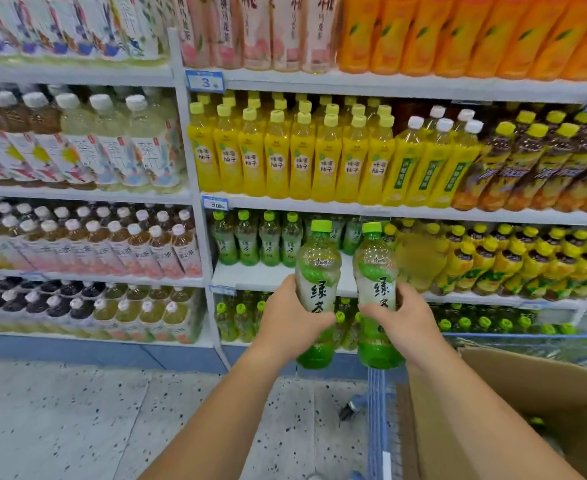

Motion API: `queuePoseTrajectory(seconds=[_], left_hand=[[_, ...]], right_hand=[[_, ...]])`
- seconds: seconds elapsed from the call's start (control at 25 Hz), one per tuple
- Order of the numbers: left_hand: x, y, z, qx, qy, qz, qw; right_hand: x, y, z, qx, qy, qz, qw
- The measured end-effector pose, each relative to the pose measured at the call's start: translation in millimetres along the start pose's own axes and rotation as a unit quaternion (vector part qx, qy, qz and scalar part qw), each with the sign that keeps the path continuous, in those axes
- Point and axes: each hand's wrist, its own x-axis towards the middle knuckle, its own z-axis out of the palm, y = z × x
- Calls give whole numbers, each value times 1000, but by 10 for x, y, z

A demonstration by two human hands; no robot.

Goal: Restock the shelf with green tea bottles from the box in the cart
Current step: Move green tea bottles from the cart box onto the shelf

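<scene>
The left hand (290,318) is curled round the middle of one green tea bottle (318,268), thumb across the label. The right hand (404,322) grips a second green tea bottle (375,268) the same way. Both bottles stand upright, caps up, side by side with a narrow gap between them. They are held in the air just before the front edge of the shelf board (250,277).

On that board a row of shelved green tea bottles (247,242) stands at the back, with bare white board in front of it. To the right, yellow-capped bottles (493,261) fill the board up to its edge.

Below the right forearm, an open cardboard box (527,386) sits in the blue wire cart (377,410). A small green spot deep inside it may be a bottle cap. Speckled floor (112,410) lies under the left arm.
</scene>
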Motion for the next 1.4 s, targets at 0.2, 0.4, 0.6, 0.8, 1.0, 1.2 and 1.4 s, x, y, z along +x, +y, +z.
queuePoseTrajectory(seconds=[0.2,0.4,0.6,0.8,1.0,1.2,1.4], left_hand=[[616,-218,157,-11,-11,1,1000],[1290,-639,397,-16,14,-7,1000],[1994,-1153,644,-17,28,26,999],[2531,-1552,798,-19,60,54,997],[3056,-1760,775,6,86,95,992],[3336,-1955,886,10,91,139,986],[3462,-2083,1051,2,104,185,977]], right_hand=[[702,297,124,18,0,19,1000],[1322,725,292,38,2,39,999],[1964,1144,614,45,9,32,998],[2545,1381,913,28,27,3,999],[3017,1578,1013,31,70,-41,996],[3231,1797,1135,15,94,-97,991],[3327,2000,1298,14,117,-132,984]])
